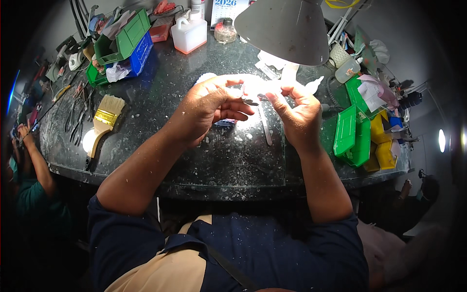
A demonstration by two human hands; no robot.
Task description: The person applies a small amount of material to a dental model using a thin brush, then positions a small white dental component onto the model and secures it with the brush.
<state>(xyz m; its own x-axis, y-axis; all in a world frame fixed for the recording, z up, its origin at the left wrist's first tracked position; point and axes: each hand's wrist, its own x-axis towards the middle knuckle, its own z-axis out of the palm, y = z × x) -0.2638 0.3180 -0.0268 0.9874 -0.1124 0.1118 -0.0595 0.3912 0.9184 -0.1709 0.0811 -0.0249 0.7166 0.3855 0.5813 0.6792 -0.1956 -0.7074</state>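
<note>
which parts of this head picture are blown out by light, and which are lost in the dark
Head view: glare beneath the grey lamp washes out detail between the left hand and right hand; head view: the table beneath them has a blown-out patch; head view: the rim fades to black, leaving the green-sleeved person dim.

Blue printed year [225,2] on calendar [230,15]

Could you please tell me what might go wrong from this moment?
Glare under the lamp washes out the space between left hand and right hand, so fine details could be missed. The thin stick lies near both hands and might get knocked. The brush points its handle toward the bench edge; a bump might push it off.
</note>
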